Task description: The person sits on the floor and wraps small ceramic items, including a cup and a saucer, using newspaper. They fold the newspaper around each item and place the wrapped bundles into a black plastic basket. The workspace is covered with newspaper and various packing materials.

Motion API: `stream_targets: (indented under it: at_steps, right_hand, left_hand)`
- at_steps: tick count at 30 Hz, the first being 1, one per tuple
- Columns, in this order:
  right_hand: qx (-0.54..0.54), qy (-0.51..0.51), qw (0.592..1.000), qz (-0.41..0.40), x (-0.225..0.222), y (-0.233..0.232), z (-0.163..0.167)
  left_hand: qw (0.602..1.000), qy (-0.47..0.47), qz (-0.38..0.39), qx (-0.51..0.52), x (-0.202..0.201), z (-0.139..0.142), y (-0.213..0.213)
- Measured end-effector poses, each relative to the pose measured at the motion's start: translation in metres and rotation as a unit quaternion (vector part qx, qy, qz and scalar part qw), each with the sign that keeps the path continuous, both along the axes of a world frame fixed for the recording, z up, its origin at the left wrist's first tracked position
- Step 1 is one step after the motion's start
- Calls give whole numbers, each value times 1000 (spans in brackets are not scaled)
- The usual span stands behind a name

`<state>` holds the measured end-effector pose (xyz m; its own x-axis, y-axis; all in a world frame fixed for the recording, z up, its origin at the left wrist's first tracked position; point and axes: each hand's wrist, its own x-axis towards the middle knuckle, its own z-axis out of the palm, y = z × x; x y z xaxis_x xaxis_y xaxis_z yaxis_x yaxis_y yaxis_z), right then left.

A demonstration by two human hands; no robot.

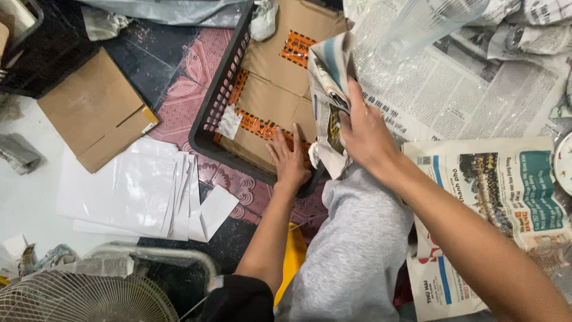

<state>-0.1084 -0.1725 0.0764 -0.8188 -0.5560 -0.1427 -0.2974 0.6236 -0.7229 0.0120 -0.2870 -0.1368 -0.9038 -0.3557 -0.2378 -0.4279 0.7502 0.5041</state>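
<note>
I'm looking down at spread newspapers (476,101) covering the floor beyond and to the outer side of my right hand (364,134). A black plastic basket (215,104) is sitting just ahead of my left hand (290,160), holding taped cardboard boxes (271,89). White plastic mailers (134,191) are lying well off to the outer side of the left hand. My right hand is gripping a newspaper-wrapped bundle (329,95), fingers curled round it, at the basket's near corner. My left hand is resting with fingers spread flat on a box, beside the bundle
</note>
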Motion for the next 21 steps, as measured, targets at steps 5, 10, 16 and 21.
stream_targets:
  at_steps: [5, 10, 16, 21]
  right_hand:
    - [39, -9, 999, -28, 2, 3, 8]
    - [68, -114, 989, -68, 4, 4, 36]
    - [52, -5, 994, -92, 14, 24, 80]
    - [173, -56, 978, -105, 2, 34, 83]
  left_hand:
    - [998, 32, 55, 5, -4, 5, 6]
    - [996, 32, 53, 68, 17, 40, 4]
    - [973, 215, 23, 78, 43, 59, -22]
    - [968, 244, -29, 47, 17, 49, -31]
